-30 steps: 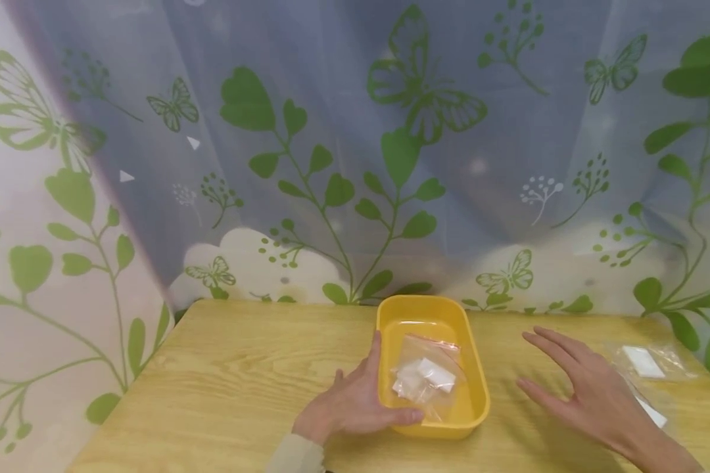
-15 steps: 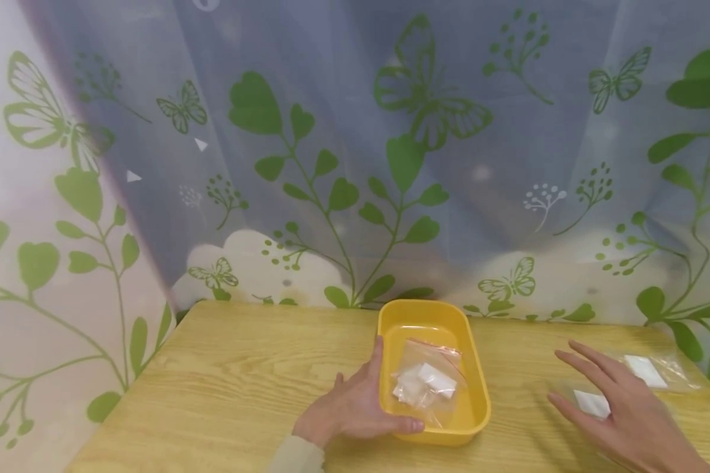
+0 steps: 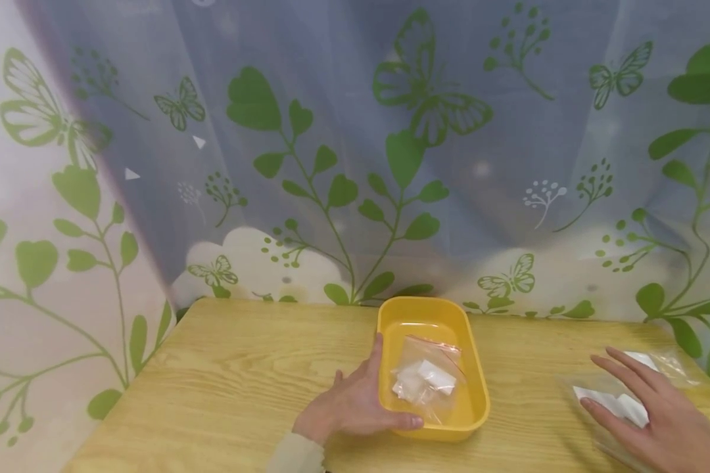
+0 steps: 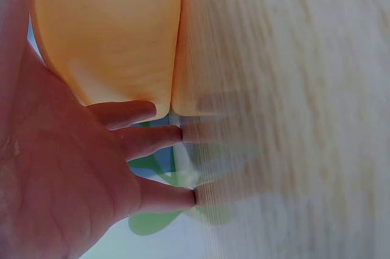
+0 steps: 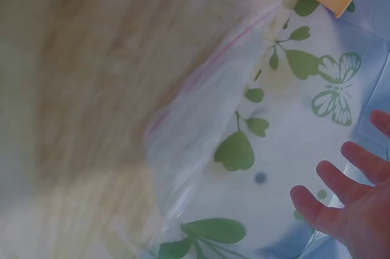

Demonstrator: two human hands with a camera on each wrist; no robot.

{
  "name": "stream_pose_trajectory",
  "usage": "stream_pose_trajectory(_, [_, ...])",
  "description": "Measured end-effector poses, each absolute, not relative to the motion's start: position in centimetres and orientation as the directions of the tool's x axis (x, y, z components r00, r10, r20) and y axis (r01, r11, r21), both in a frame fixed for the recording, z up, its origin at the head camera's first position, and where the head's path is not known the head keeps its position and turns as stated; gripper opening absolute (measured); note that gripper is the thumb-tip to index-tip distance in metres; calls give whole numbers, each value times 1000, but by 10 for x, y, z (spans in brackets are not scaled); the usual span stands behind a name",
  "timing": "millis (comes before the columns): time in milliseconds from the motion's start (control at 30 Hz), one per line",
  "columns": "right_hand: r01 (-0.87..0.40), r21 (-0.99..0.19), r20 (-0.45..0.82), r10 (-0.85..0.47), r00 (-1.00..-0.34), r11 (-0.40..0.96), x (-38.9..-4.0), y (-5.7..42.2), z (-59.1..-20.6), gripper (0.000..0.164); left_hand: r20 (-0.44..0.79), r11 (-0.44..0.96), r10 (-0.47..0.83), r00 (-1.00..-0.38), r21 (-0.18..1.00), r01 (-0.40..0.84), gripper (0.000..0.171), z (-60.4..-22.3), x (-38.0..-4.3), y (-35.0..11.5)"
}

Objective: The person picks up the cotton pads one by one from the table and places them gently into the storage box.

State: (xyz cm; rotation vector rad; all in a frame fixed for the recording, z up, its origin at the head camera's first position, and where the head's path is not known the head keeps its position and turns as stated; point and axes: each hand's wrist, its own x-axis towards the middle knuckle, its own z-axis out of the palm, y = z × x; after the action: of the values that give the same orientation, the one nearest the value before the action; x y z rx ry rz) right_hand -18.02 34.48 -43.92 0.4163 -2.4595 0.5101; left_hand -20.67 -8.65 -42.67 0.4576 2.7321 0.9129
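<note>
A yellow plastic tub (image 3: 476, 368) stands on the wooden table. Inside it lies a clear zip bag (image 3: 432, 348) with white pieces in it. My left hand (image 3: 355, 401) rests at the tub's near left corner, thumb tip at the front rim and forefinger along the left side; in the left wrist view its other fingers (image 4: 161, 198) extend straight down to the table. My right hand (image 3: 657, 407), fingers spread, is over a second clear zip bag (image 3: 603, 397) holding white pieces. Its fingers (image 5: 338, 180) hold nothing in the right wrist view.
Another clear bag (image 3: 677, 368) with a white piece lies farther back on the right, partly behind my right hand. A curtain (image 3: 331, 131) printed with leaves and butterflies hangs along the back edge of the table (image 3: 242, 374).
My right hand has moved right, away from the tub, to above the bags on the right, uncovering the nearer bag. My left hand and the tub have stayed in place.
</note>
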Motion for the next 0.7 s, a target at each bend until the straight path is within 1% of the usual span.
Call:
stream_pose_trajectory(100, [-423,-243,632,-188,-752,873,-181,351,-442,76,-118,758,361,-925,615,217,142,-426,-207,-86])
stream_pose_trajectory(333, [-510,-216,713,-222,-665,833,-182,362,-446,76,-125,765,359,-925,607,215,142,-427,-208,-86])
stream_pose_trajectory(467, [-514,-215,744,-202,-637,830,-181,366,-450,75,-124,766,358,-926,607,215,141,-428,-208,-86])
stream_pose_trajectory(533, [-497,-224,744,-182,-643,839,-180,368,-453,74,-124,766,357,-926,606,214,142,-428,-208,-86])
stream_pose_trajectory(600, [-460,-243,729,-152,-667,854,-179,369,-456,73,-122,766,356,-927,605,215,142,-429,-207,-86])
stream_pose_trajectory(633, [-441,-254,716,-139,-684,861,-178,370,-458,73,-121,768,355,-927,604,215,142,-429,-207,-86])
stream_pose_trajectory(700, [-380,-299,660,-98,-745,876,-175,372,-460,73,-115,766,356,-927,605,219,142,-429,-207,-86])
